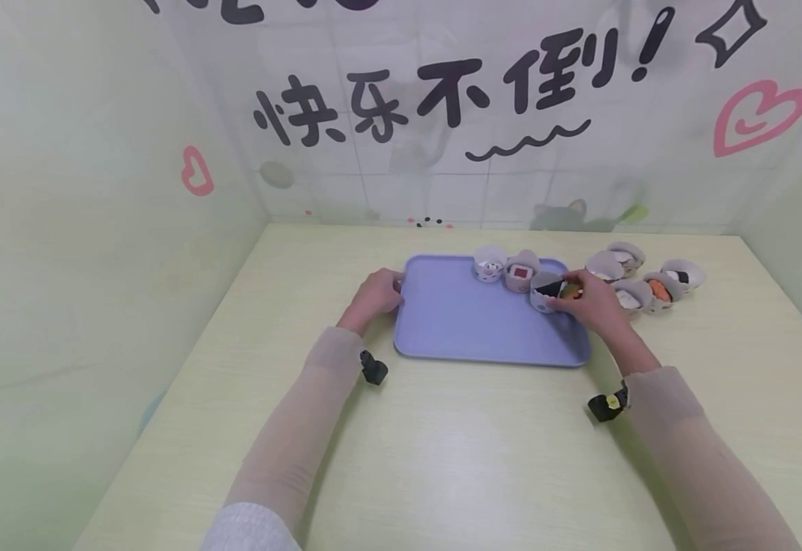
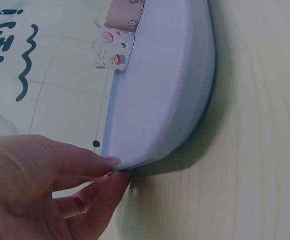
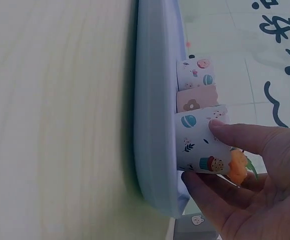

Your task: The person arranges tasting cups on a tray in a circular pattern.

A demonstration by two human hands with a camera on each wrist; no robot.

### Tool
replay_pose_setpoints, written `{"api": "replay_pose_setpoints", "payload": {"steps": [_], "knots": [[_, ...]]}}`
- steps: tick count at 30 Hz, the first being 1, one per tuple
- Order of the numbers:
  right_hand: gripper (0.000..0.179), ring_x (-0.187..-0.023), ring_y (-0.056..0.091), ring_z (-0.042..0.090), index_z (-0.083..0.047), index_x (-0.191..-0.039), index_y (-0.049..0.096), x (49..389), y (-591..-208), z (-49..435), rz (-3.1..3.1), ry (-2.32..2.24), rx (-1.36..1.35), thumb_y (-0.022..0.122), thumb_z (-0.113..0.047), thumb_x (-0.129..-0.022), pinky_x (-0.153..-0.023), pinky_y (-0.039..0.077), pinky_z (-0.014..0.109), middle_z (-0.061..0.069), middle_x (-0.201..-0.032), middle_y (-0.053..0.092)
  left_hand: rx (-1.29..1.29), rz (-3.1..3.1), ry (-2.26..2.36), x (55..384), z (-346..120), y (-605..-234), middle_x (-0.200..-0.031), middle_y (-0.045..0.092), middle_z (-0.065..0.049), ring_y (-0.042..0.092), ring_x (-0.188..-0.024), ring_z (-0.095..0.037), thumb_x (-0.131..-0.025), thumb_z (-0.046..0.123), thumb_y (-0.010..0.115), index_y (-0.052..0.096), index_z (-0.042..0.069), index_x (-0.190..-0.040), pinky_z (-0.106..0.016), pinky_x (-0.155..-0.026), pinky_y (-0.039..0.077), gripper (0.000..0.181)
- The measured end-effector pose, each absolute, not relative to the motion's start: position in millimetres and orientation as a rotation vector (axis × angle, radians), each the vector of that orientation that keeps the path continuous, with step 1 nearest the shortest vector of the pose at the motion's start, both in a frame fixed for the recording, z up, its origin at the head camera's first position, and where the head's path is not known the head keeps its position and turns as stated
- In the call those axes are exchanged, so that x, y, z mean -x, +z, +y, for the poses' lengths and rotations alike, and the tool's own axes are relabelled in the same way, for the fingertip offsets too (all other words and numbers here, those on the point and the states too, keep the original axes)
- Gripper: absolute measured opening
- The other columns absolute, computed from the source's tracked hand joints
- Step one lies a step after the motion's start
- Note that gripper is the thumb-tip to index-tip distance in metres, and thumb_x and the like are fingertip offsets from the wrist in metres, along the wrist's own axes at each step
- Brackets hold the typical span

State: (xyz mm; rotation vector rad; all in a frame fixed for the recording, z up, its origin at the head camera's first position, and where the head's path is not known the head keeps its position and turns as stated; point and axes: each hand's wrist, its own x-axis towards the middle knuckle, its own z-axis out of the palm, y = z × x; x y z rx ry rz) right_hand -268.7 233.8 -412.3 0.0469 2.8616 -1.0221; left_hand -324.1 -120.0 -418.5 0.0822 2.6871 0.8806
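My left hand [image 1: 376,293] pinches the left rim of a lavender tray [image 1: 456,321]; the left wrist view shows thumb and fingertips meeting at its corner. Over the tray's right side, my right hand [image 1: 595,304] grips a white paper baking cup [image 3: 202,142] printed with cupcakes, thumb on one side and fingers on the other. A black triangular piece [image 1: 550,288] shows at this cup's top. Beside it, partly behind the fingers, is an orange piece with green [image 3: 238,166]. Along the tray's back stand a white paper cup [image 1: 489,273] and a pinkish one [image 1: 519,285] holding a red-and-white piece.
Right of the tray several more paper cups stand grouped on the pale wooden table [image 1: 456,451], one with an orange-topped piece [image 1: 659,290], another with a black-and-white piece [image 1: 679,276]. A printed curtain [image 1: 415,191] hangs behind the table.
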Motion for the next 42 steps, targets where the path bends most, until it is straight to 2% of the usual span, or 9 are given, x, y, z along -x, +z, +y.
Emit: {"api": "replay_pose_setpoints", "payload": {"steps": [9,18,28,32,37,39,42], "knots": [[0.065,-0.106,0.055,0.04,0.008,-0.14,0.045,263.9,-412.0,233.8,2.897,-0.991,-0.024,0.068,-0.03,-0.092,-0.087,0.048,0.049,0.03,-0.127,0.056,-0.082,2.683,0.866,323.5,-119.3,-418.7,-0.123,0.066,-0.017,0.065,-0.1,-0.025,-0.089,-0.001,0.059,0.04,0.006,-0.151,-0.033,-0.089,0.055,0.065],[0.071,-0.107,0.056,0.041,0.007,-0.144,0.04,264.9,-409.0,233.5,2.877,-0.987,-0.03,0.068,-0.032,-0.092,-0.085,0.05,0.049,0.031,-0.126,0.055,-0.094,2.703,0.854,324.5,-118.1,-415.8,-0.113,0.066,-0.016,0.063,-0.091,-0.023,-0.088,-0.001,0.059,0.04,0.007,-0.151,-0.03,-0.08,0.053,0.066],[0.075,-0.128,0.05,0.047,0.007,-0.147,0.037,260.7,-402.3,240.9,2.807,-1.099,-0.027,0.07,-0.031,-0.091,-0.103,0.047,0.056,0.032,-0.139,0.05,-0.085,2.71,0.834,324.3,-118.9,-418.2,-0.109,0.067,-0.015,0.063,-0.087,-0.022,-0.088,-0.001,0.06,0.041,0.008,-0.151,-0.028,-0.077,0.052,0.066],[0.08,-0.132,0.047,0.048,0.007,-0.148,0.034,256.6,-398.6,248.2,2.78,-1.157,-0.014,0.07,-0.037,-0.092,-0.105,0.045,0.057,0.032,-0.142,0.048,-0.085,2.706,0.848,325.2,-119.5,-419.7,-0.113,0.067,-0.015,0.064,-0.089,-0.022,-0.089,-0.001,0.06,0.041,0.007,-0.151,-0.029,-0.079,0.052,0.066],[0.082,-0.13,0.05,0.046,0.005,-0.145,0.04,249.8,-394.4,258.4,2.84,-1.162,-0.01,0.069,-0.048,-0.09,-0.102,0.046,0.057,0.029,-0.141,0.052,-0.077,2.686,0.88,326.4,-120.3,-420.7,-0.113,0.067,-0.015,0.065,-0.088,-0.022,-0.088,-0.002,0.06,0.042,0.006,-0.15,-0.028,-0.078,0.053,0.065],[0.081,-0.129,0.052,0.044,0.003,-0.144,0.043,246.6,-392.2,262.9,2.873,-1.146,-0.024,0.068,-0.05,-0.09,-0.1,0.048,0.053,0.027,-0.139,0.055,-0.074,2.681,0.885,326.5,-120.2,-420.5,-0.113,0.067,-0.015,0.064,-0.088,-0.022,-0.088,-0.003,0.06,0.042,0.005,-0.15,-0.027,-0.077,0.053,0.066],[0.079,-0.129,0.052,0.045,0.003,-0.144,0.043,242.2,-388.8,271.2,2.88,-1.177,-0.028,0.068,-0.049,-0.09,-0.091,0.054,0.032,0.028,-0.137,0.056,-0.075,2.677,0.887,326.4,-119.9,-419.8,-0.113,0.066,-0.015,0.064,-0.087,-0.021,-0.088,-0.003,0.06,0.041,0.005,-0.15,-0.027,-0.077,0.052,0.066]]}}
